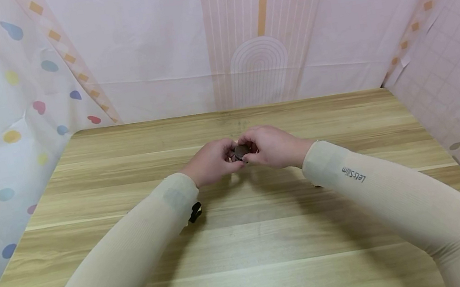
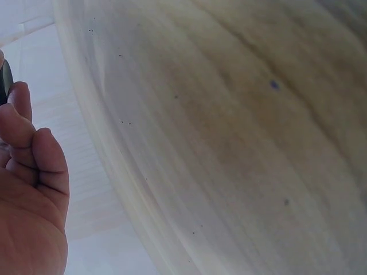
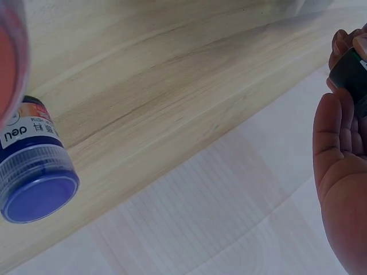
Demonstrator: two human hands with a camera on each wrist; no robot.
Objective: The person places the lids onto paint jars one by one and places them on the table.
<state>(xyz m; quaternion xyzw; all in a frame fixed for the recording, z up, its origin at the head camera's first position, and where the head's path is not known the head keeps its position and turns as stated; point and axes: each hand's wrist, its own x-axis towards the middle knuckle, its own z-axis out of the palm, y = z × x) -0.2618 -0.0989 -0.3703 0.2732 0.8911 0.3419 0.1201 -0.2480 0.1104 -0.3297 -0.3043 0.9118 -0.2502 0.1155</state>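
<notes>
Both hands meet over the middle of the table, holding a small dark paint jar [image 1: 242, 151] between them. My left hand [image 1: 213, 160] pinches it from the left, and my right hand [image 1: 275, 147] grips it from the right. Seen from the right wrist, the dark jar [image 3: 351, 74] shows a dark green-black side and a bit of white label, with the right hand's fingers [image 3: 332, 123] against it. The left wrist view catches only the edge of the jar [image 2: 6, 80] beside curled fingers [image 2: 49, 154]. Fingers cover much of the jar.
A blue paint jar [image 3: 39, 166] with a white label stands on the wooden table [image 1: 255, 241] in the right wrist view. Close to that camera is a blurred reddish round thing [image 3: 8, 66]. A black piece [image 1: 195, 212] shows by the left sleeve. Patterned cloth [image 1: 140, 41] hangs behind.
</notes>
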